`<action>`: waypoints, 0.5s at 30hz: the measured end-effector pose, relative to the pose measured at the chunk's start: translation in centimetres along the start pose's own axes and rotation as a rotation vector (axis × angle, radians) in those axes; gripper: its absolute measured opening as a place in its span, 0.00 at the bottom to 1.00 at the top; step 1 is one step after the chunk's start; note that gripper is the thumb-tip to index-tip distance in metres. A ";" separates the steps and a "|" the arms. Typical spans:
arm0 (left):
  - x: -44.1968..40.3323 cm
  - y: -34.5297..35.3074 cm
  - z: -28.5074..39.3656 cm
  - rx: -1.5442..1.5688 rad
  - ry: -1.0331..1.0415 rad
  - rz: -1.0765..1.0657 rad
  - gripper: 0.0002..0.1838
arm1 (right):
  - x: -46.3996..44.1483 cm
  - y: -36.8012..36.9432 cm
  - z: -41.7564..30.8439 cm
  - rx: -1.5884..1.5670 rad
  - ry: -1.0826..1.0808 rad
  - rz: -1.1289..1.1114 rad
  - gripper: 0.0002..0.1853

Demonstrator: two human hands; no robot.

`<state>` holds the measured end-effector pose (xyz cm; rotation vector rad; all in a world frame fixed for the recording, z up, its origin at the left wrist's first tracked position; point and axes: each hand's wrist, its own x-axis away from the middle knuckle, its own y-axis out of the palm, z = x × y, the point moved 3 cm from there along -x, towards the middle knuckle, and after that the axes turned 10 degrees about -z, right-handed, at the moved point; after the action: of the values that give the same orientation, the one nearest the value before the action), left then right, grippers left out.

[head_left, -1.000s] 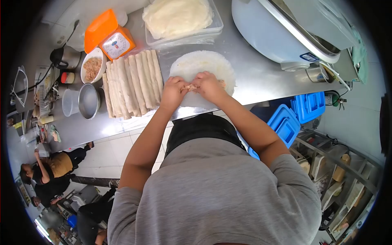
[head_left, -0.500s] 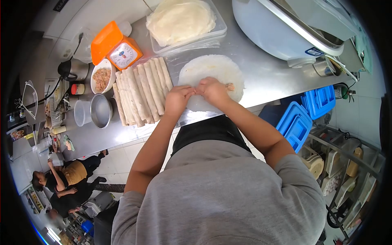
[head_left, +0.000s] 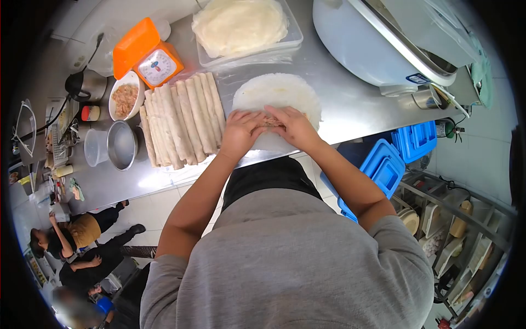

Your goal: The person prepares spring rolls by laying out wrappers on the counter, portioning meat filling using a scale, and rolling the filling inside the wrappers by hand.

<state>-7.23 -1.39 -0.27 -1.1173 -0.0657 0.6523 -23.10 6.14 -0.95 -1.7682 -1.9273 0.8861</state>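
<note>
Rolls [head_left: 183, 118] at centre-left, wrapper [head_left: 276, 90] at frame centre: filling [head_left: 270, 122] apparently being shaped on it.

The left hand [head_left: 241, 129] bends its fingers beside the filling, hiding too much to tell whether they pinch; the right hand [head_left: 291, 126] straddles it, thumb and fingers parted. The filling lies mid-wrapper, partly covered. The next move seems to call for light, even pressure along its length.

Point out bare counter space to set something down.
The counter is bare between the round sheet and the big tub, and in a smaller patch between the metal bowl and the near edge. Crowded: left of the sheet, with rolls, orange scale, filling bowl.
</note>
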 end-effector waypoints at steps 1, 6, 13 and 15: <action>-0.2 0.8 0.1 0.031 0.020 0.008 0.11 | 0.2 0.0 0.4 0.025 -0.058 0.060 0.24; -0.9 3.5 -0.1 0.123 0.053 -0.022 0.12 | 1.7 -0.3 3.2 0.149 -0.117 0.031 0.22; -1.5 5.3 1.3 0.096 0.025 -0.012 0.15 | 2.5 -1.1 3.5 0.039 -0.043 0.040 0.24; -1.9 5.5 1.6 0.083 0.037 -0.006 0.15 | 2.6 -1.5 3.8 -0.031 0.002 0.006 0.25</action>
<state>-11.84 0.42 -3.74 -1.0479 -0.0101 0.6239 -27.08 7.96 -3.04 -1.7932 -1.9455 0.8609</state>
